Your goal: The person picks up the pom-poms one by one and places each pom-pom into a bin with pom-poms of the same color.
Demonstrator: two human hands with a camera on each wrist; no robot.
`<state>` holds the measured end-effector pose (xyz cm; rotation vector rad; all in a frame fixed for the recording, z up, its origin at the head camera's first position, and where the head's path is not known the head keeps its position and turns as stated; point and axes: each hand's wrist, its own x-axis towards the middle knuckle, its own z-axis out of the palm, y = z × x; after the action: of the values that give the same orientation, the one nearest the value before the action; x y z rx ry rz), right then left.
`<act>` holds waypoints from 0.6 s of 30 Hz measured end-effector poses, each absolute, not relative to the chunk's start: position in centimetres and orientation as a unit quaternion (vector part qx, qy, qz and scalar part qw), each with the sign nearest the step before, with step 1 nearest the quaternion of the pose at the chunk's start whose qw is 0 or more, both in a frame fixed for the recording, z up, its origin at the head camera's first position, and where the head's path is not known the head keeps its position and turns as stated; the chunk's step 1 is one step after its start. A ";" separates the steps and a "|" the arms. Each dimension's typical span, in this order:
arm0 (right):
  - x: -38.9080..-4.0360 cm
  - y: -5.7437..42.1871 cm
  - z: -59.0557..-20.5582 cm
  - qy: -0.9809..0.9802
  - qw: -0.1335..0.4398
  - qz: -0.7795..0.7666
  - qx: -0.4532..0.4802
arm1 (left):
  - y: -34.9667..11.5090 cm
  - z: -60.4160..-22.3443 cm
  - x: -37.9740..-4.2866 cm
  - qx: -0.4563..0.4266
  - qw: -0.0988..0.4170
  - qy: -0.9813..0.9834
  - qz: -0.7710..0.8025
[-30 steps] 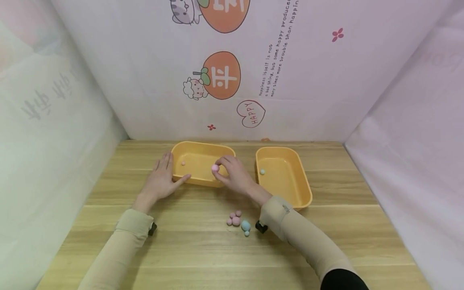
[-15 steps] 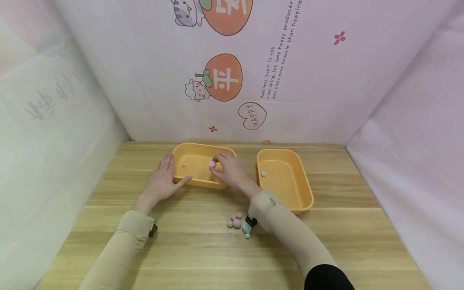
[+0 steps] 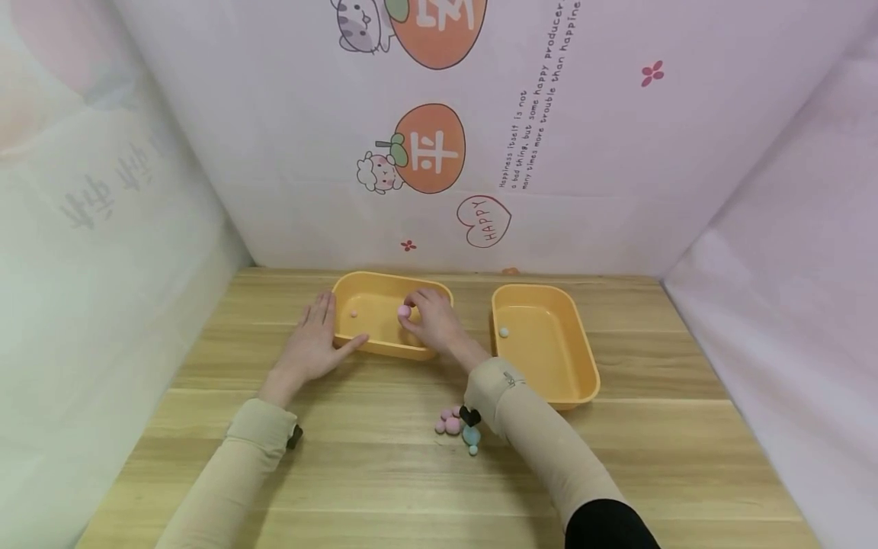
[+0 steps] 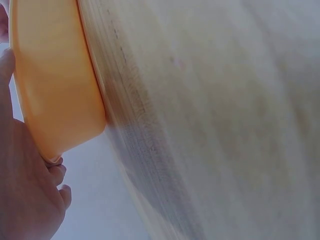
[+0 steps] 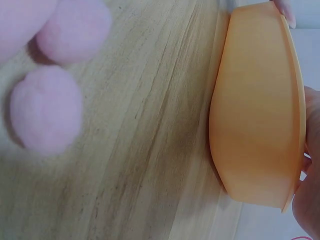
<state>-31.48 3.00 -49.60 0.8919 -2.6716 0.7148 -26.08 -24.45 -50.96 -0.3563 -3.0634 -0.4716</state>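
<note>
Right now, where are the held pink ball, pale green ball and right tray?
Held pink ball (image 3: 404, 312): head view, exposed side.
Pale green ball (image 3: 504, 332): head view, middle.
Right tray (image 3: 550, 357): head view, bare floor.

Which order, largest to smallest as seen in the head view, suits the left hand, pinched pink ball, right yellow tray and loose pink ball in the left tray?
1. Right yellow tray
2. Left hand
3. Pinched pink ball, perhaps enlarged by nearness
4. Loose pink ball in the left tray
</note>
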 end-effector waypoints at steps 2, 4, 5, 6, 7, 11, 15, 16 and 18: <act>-31.6 3.0 -49.6 -0.915 0.111 0.245 0.302 | -24.5 -50.9 -26.1 -0.115 0.011 -0.981 -0.154; -31.6 3.0 -49.6 -0.916 0.103 0.248 0.297 | -24.4 -51.0 -26.1 -0.113 0.010 -0.981 -0.154; -31.6 3.1 -49.6 -0.917 0.100 0.251 0.295 | -24.4 -51.0 -26.1 -0.113 0.009 -0.982 -0.153; -31.6 3.1 -49.5 -0.917 0.097 0.253 0.292 | -24.4 -50.9 -26.1 -0.114 0.008 -0.981 -0.154; -31.5 3.2 -49.5 -0.918 0.094 0.255 0.289 | -24.4 -50.9 -26.1 -0.114 0.008 -0.982 -0.153; -31.1 3.5 -49.4 -0.912 0.097 0.273 0.290 | -24.4 -51.0 -26.2 -0.115 0.002 -0.982 -0.153; -30.0 4.1 -49.2 -0.896 0.117 0.301 0.304 | -24.5 -50.9 -26.1 -0.114 -0.002 -0.981 -0.155; -29.6 4.3 -49.1 -0.892 0.120 0.308 0.307 | -24.5 -50.8 -26.1 -0.114 -0.002 -0.981 -0.155; -28.8 4.6 -48.9 -0.887 0.121 0.321 0.309 | -24.5 -50.7 -26.1 -0.113 -0.003 -0.982 -0.154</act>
<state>-28.79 4.61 -48.85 0.9018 -2.5914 0.9368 -26.08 -24.47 -50.75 -0.3571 -3.0886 -0.4846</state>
